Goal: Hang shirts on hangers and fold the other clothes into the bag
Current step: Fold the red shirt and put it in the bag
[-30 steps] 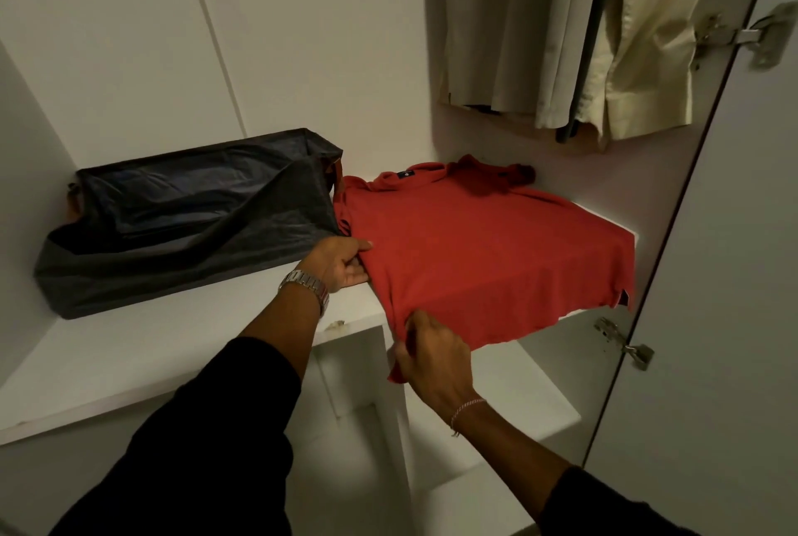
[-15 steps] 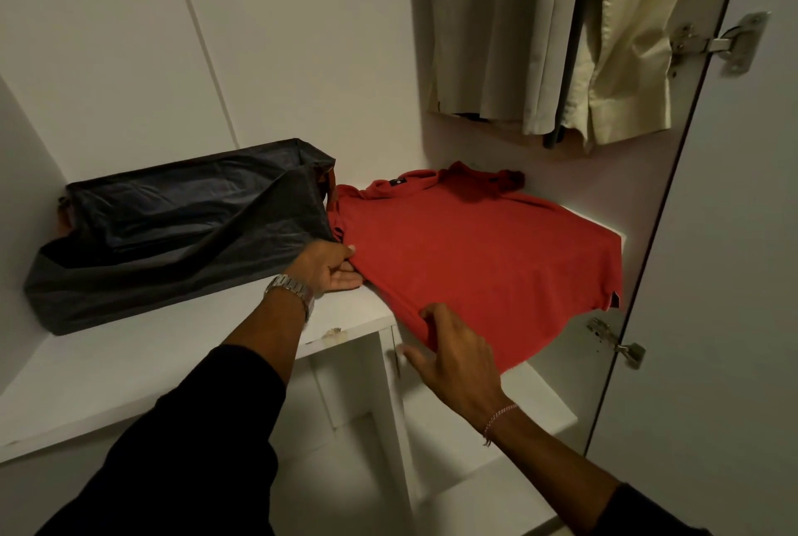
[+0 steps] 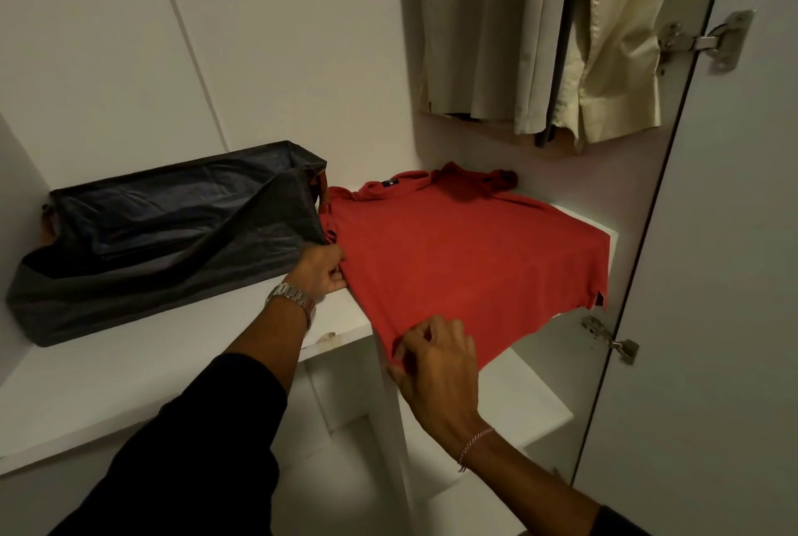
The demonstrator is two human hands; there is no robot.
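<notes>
Shelf [image 3: 129, 380]: both hands on red shirt [image 3: 466, 259].

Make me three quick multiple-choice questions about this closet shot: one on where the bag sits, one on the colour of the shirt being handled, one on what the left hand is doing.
1. Where is the dark bag relative to the shirt?
A. To its left on the same shelf
B. Hanging above it
C. On the lower shelf

2. What colour is the shirt?
A. Cream
B. Red
C. Grey

3. What is the left hand doing?
A. Hanging idle
B. Holding a hanger
C. Gripping the shirt's left edge

Answers: 1 A, the bag lies beside the shirt's collar end; 2 B, the spread cloth is red; 3 C, its fingers curl on the fabric edge, while the right hand pinches the near hem.
</notes>
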